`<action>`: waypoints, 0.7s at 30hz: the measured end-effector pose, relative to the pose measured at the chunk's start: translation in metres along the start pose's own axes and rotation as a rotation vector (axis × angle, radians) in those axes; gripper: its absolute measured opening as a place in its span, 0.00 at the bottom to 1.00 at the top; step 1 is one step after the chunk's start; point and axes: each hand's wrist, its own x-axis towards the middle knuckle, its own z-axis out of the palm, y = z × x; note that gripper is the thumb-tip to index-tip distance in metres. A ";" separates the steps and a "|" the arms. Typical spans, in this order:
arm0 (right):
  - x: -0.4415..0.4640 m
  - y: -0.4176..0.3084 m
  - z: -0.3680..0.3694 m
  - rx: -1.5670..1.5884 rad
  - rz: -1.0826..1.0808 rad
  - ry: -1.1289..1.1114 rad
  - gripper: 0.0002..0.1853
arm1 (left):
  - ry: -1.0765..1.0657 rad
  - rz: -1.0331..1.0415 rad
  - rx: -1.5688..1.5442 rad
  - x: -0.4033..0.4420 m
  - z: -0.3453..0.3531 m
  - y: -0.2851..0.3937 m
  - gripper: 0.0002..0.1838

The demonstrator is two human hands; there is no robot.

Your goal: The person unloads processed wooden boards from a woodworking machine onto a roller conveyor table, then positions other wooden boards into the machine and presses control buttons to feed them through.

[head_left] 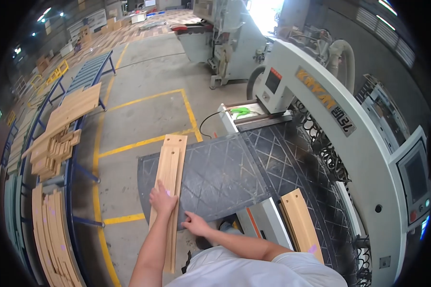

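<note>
Two long wooden boards [170, 165] lie one on the other along the left part of a black rubber-topped table [215, 167], with round holes near their far ends. My left hand [164, 197] rests on the upper board, its fingers apart and pointing forward. Just right of the boards, my right hand [195, 224] is over the table's near edge, its index finger extended and the others curled. Nothing shows in it. Another wooden piece [301, 225] lies on the machine at the right, by a white panel with an orange stripe.
A large white machine arm [340, 105] curves along the right, with a control screen [415, 177]. Green air gun [240, 112] lies on the machine's far end. Roller racks at left hold stacked boards [55, 234]. Yellow lines mark the floor.
</note>
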 end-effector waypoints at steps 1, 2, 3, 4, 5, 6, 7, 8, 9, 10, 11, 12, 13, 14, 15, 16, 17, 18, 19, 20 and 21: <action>-0.001 0.002 -0.004 0.001 -0.004 0.013 0.35 | 0.016 -0.038 -0.009 0.002 0.002 0.001 0.55; -0.004 0.004 -0.008 0.034 0.036 0.002 0.33 | 0.032 -0.078 -0.019 0.003 0.001 0.004 0.54; -0.005 0.004 -0.012 0.067 0.077 -0.010 0.32 | 0.037 -0.070 -0.022 0.005 -0.001 0.006 0.54; -0.005 0.005 -0.015 0.065 0.072 -0.002 0.32 | 0.008 -0.093 -0.041 0.007 -0.004 0.006 0.54; -0.005 0.007 -0.015 0.056 0.061 0.005 0.31 | -0.020 -0.118 -0.059 0.008 -0.007 0.007 0.54; -0.005 0.009 -0.016 0.046 0.050 0.009 0.30 | -0.018 -0.117 -0.061 0.010 -0.007 0.006 0.54; -0.005 0.011 -0.016 0.044 0.047 0.007 0.30 | -0.007 -0.100 -0.069 0.010 -0.006 0.005 0.53; -0.005 0.011 -0.016 0.038 0.037 -0.005 0.29 | 0.006 -0.083 -0.077 0.011 -0.005 0.003 0.53; -0.004 0.010 -0.016 0.034 0.027 -0.017 0.28 | 0.012 -0.087 -0.078 0.011 -0.005 0.002 0.53; -0.004 0.008 -0.015 0.034 0.021 -0.018 0.28 | 0.003 -0.051 -0.077 0.011 -0.005 0.001 0.51; -0.004 0.008 -0.014 0.040 0.020 -0.040 0.27 | -0.006 -0.014 -0.077 0.011 -0.005 0.001 0.49; -0.004 0.008 -0.013 0.046 0.022 -0.062 0.27 | -0.002 -0.013 -0.078 0.012 -0.006 0.002 0.49; -0.003 0.008 -0.013 0.046 0.019 -0.061 0.27 | -0.003 0.012 -0.071 0.013 -0.007 0.003 0.48; -0.003 0.009 -0.012 0.036 0.011 -0.078 0.26 | -0.005 0.035 -0.064 0.013 -0.007 0.004 0.47; -0.002 0.010 -0.012 0.026 0.004 -0.095 0.25 | -0.003 0.036 -0.065 0.014 -0.007 0.005 0.47; -0.001 0.010 -0.011 0.024 0.002 -0.093 0.25 | 0.000 0.043 -0.065 0.015 -0.006 0.007 0.46; -0.001 0.011 -0.011 0.041 0.004 -0.110 0.25 | 0.002 0.050 -0.066 0.017 -0.005 0.008 0.46; 0.000 0.011 -0.012 0.058 0.006 -0.127 0.25 | 0.005 0.052 -0.069 0.017 -0.005 0.009 0.46; 0.001 0.012 -0.013 0.054 0.004 -0.125 0.25 | 0.029 0.050 -0.054 0.016 -0.006 0.009 0.45; 0.000 0.012 -0.014 0.062 0.013 -0.139 0.25 | 0.053 0.046 -0.039 0.014 -0.005 0.009 0.44; 0.001 0.011 -0.015 0.070 0.019 -0.153 0.25 | 0.058 0.045 -0.043 0.014 -0.004 0.008 0.44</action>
